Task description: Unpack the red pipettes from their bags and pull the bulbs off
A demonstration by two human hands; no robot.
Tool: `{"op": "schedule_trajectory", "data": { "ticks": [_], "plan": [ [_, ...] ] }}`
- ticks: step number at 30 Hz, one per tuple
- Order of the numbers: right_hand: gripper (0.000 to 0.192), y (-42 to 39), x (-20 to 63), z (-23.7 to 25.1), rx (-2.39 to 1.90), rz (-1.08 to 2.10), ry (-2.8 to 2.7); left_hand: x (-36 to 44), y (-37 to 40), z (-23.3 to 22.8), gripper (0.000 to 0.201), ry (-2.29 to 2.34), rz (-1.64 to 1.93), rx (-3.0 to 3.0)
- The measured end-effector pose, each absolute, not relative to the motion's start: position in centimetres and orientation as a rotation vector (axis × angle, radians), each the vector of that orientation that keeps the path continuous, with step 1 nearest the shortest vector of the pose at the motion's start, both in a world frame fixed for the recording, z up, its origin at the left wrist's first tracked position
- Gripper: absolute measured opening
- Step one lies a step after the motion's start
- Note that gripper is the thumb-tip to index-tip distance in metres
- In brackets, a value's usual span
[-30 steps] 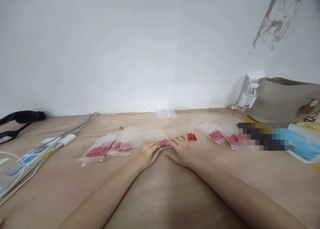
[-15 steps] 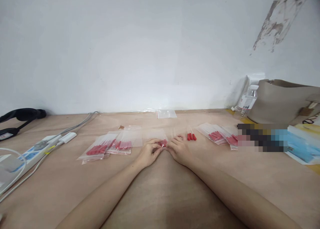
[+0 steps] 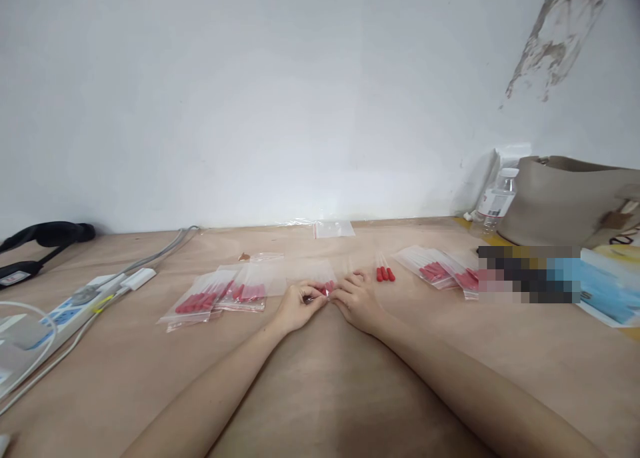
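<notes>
A small clear zip bag [image 3: 315,275] with red-tipped pieces inside lies on the wooden table [image 3: 325,378], straight ahead of me. My left hand [image 3: 295,306] and my right hand [image 3: 356,301] meet at the bag's near edge, fingertips pinched on it from both sides. Three loose red-tipped pieces [image 3: 384,273] lie just right of my right hand. Filled bags [image 3: 220,295] lie in a pile to the left, and more filled bags [image 3: 440,270] lie to the right.
A white power strip [image 3: 65,308] with grey cables runs along the left. A black strap [image 3: 40,235] lies at the far left. An empty clear bag [image 3: 333,229] rests by the wall. A water bottle [image 3: 495,201], a beige bag [image 3: 570,198] and blue packaging [image 3: 605,291] stand at the right.
Both hands have drawn closer together at the bag's near edge, and the fingers have curled into a tighter pinch on it. Nothing else on the table has moved.
</notes>
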State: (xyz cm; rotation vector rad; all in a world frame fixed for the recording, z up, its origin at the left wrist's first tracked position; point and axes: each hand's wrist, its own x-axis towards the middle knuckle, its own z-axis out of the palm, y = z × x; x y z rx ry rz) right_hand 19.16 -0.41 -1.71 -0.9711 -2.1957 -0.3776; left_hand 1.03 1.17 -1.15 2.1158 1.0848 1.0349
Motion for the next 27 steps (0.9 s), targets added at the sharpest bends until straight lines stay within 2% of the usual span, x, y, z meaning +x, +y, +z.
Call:
{"op": "schedule_trajectory", "data": {
  "ticks": [5,11,14,17,20,23,27],
  "plan": [
    [0.012,-0.8,18.2,-1.5,-1.048,-0.327,-2.234,1.4,0.6,-0.9,0.016,1.130,1.075,2.138],
    [0.009,-1.3,17.3,-1.4,-0.987,-0.303,-2.298,1.5,0.4,-0.9,0.016,1.298,1.337,2.069],
    [0.013,-1.8,18.1,-1.0,-0.902,-0.113,-2.336,1.2,0.3,-0.4,0.017,1.371,1.467,2.014],
    [0.010,-2.8,19.6,-0.1,-0.828,0.177,-2.379,0.4,0.1,0.5,0.023,1.254,1.322,2.034],
    [0.009,-3.6,21.0,0.7,-0.860,0.339,-2.348,-0.5,-0.3,1.1,0.026,1.082,1.080,2.196],
    [0.020,-3.7,21.5,0.6,-0.915,0.335,-2.219,-1.0,-0.8,1.4,0.029,0.943,0.876,2.389],
    [0.016,-3.6,21.2,-0.6,-1.025,0.189,-2.014,-0.9,-1.5,1.1,0.039,0.853,0.747,2.534]
  ]
}}
